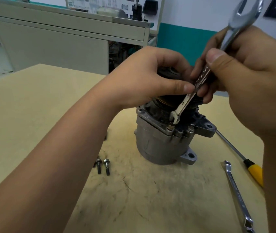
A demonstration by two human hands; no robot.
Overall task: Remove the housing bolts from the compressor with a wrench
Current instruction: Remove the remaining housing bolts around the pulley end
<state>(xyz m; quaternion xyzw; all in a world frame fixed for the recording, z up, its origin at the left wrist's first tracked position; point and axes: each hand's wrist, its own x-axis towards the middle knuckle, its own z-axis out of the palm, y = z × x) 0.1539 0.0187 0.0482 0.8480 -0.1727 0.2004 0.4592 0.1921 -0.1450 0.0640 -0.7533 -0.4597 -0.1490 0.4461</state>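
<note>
Two-handedly working at the compressor [157, 145] upright on the table [33, 106]: gripping its top with the left hand [144, 81], pinching the wrench [201, 77] shank in the right hand [245, 81], holding the small open end at a raised bolt [170, 126] on the compressor's near flange. Risking slipping and rounding the flats if turning while half seated, or tipping the compressor onto the two loose bolts [106, 165] left of it. Reading "TOOL" on the shank, seemingly "10" nearer the compressor.
</note>
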